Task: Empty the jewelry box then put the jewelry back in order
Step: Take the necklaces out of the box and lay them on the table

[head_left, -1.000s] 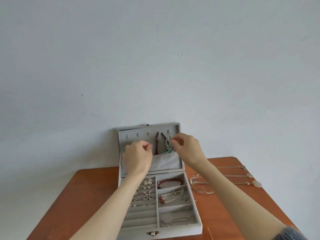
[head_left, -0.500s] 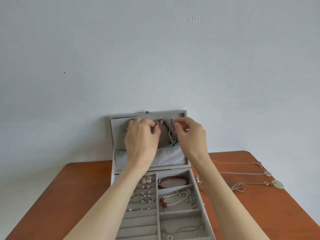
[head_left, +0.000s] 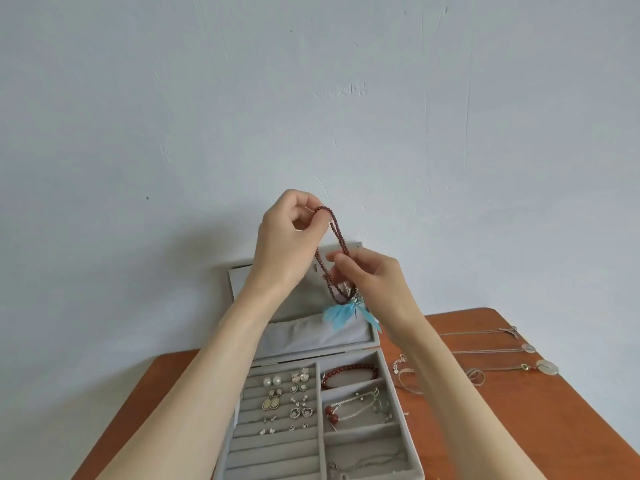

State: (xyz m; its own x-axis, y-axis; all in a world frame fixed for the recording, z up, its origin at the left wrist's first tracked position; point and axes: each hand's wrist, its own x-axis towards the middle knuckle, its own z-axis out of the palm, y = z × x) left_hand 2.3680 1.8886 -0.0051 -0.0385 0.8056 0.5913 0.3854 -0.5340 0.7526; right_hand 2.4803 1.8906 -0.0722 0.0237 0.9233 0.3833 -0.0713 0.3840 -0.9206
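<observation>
A grey velvet jewelry box [head_left: 394,386] stands open on the table, its lid [head_left: 239,275] upright against the wall. My left hand [head_left: 284,244] pinches the top of a dark red beaded necklace [head_left: 337,233] lifted above the lid. My right hand [head_left: 374,275] pinches the same loop lower down, just above its silver and blue feather pendant [head_left: 341,315]. Several earrings [head_left: 287,400] sit in the left slots. A red bead bracelet [head_left: 349,370], a silver bracelet [head_left: 360,405] and a chain [head_left: 367,462] lie in the right compartments.
Several silver chain necklaces [head_left: 491,351] with pendants lie spread on the orange-brown table [head_left: 519,410] right of the box. A grey fabric pocket [head_left: 311,336] spans the bottom of the lid. A pale wall rises right behind the box.
Both hands unhooked the beaded necklace from the lid and raised it; the blue pendant now hangs free in front of the lid pocket. The camera moved closer to the box.
</observation>
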